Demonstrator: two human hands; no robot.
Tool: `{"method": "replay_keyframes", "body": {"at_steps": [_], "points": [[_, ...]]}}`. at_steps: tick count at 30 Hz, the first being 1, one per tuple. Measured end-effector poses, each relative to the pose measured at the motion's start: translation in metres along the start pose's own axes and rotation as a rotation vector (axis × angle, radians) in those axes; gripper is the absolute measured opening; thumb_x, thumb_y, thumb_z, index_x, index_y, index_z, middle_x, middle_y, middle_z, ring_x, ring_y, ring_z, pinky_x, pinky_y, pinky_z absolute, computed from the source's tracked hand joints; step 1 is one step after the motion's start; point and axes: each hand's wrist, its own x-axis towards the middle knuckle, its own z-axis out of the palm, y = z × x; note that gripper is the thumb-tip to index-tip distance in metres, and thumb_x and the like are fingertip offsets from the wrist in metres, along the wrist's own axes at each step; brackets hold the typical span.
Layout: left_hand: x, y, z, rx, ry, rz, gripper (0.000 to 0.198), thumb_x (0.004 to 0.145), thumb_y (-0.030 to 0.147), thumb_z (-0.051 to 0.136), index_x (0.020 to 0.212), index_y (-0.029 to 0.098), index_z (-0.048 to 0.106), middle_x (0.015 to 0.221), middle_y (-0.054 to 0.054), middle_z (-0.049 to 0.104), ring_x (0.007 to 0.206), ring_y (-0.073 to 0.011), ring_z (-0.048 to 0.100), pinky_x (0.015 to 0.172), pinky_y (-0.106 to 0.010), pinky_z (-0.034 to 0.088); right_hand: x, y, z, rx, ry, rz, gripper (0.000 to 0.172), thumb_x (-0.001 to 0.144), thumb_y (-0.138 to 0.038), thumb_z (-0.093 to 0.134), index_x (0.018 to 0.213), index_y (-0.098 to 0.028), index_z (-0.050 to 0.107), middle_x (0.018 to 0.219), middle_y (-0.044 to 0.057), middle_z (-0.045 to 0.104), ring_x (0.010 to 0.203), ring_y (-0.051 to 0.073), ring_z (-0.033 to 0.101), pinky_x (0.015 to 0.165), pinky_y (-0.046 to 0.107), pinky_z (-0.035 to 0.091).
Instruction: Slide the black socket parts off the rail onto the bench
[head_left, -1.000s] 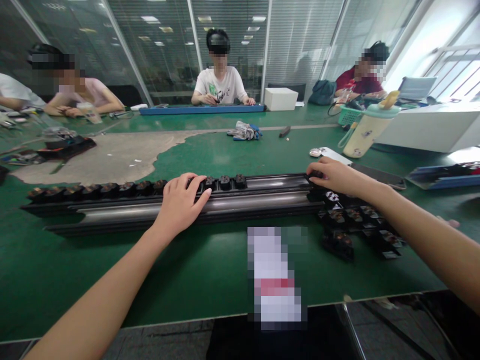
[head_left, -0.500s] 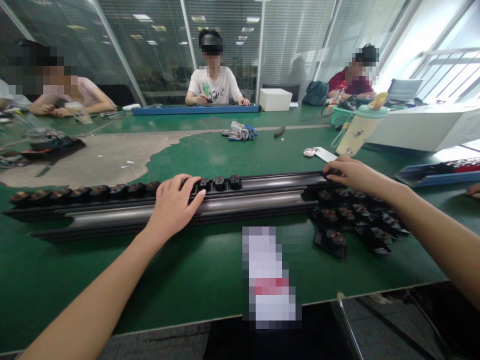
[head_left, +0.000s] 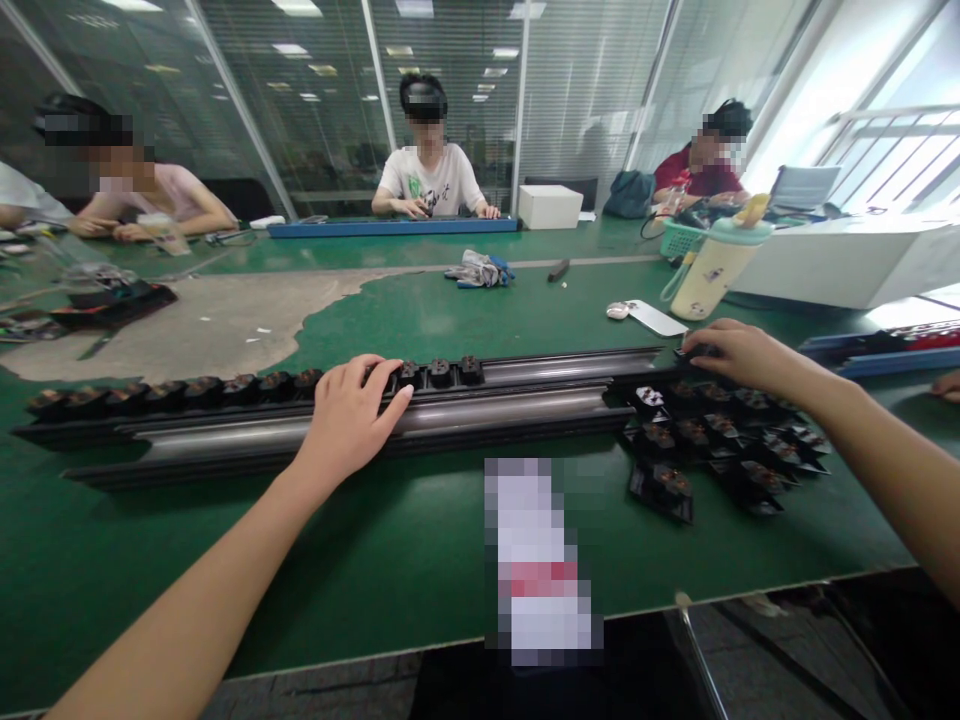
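A long black rail (head_left: 487, 408) lies across the green table in front of me. A row of small black socket modules (head_left: 180, 391) fills its left part, ending at three modules (head_left: 439, 372) just right of my left hand. My left hand (head_left: 351, 418) rests on the rail with fingers stretched flat over the row. My right hand (head_left: 739, 355) is at the rail's right end, fingers curled on a black module whose shape is mostly hidden. A pile of loose black modules (head_left: 712, 435) lies below that hand.
Three other people sit at the far side. A blue rail (head_left: 390, 228), a white box (head_left: 550, 206), gloves (head_left: 476, 270), a cream drink bottle (head_left: 712, 270), a green basket (head_left: 681, 238) and a white case (head_left: 855, 262) stand beyond. A blurred patch (head_left: 541, 560) is at the near edge.
My right hand has slid rightwards past the rail's right end, over the loose pile. My left hand has stayed on the row of modules.
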Motion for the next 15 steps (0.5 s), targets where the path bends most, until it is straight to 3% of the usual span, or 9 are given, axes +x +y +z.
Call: {"method": "replay_keyframes", "body": {"at_steps": [7,15], "points": [[0.001,0.0,0.0,0.002,-0.016,-0.007,0.057,0.108,0.054,0.034,0.142,0.02,0.063,0.14,-0.016,0.063,0.13,-0.0375,0.057,0.114,-0.056,0.041,0.021,-0.011,-0.022,-0.044,0.036,-0.012,0.027,0.096,-0.021,0.07,0.121,-0.015,0.078,0.112,0.017,0.062,0.096,0.023,0.059,0.095,0.038,0.043],[0.0,-0.002,0.0,-0.011,-0.007,0.006,0.056,0.108,0.055,0.034,0.142,0.02,0.063,0.14,-0.015,0.063,0.131,-0.0368,0.057,0.114,-0.055,0.041,0.064,-0.013,0.008,-0.084,-0.073,0.008,0.03,0.095,-0.016,0.068,0.123,-0.009,0.076,0.112,0.018,0.069,0.095,0.02,0.06,0.096,0.033,0.043]]}}
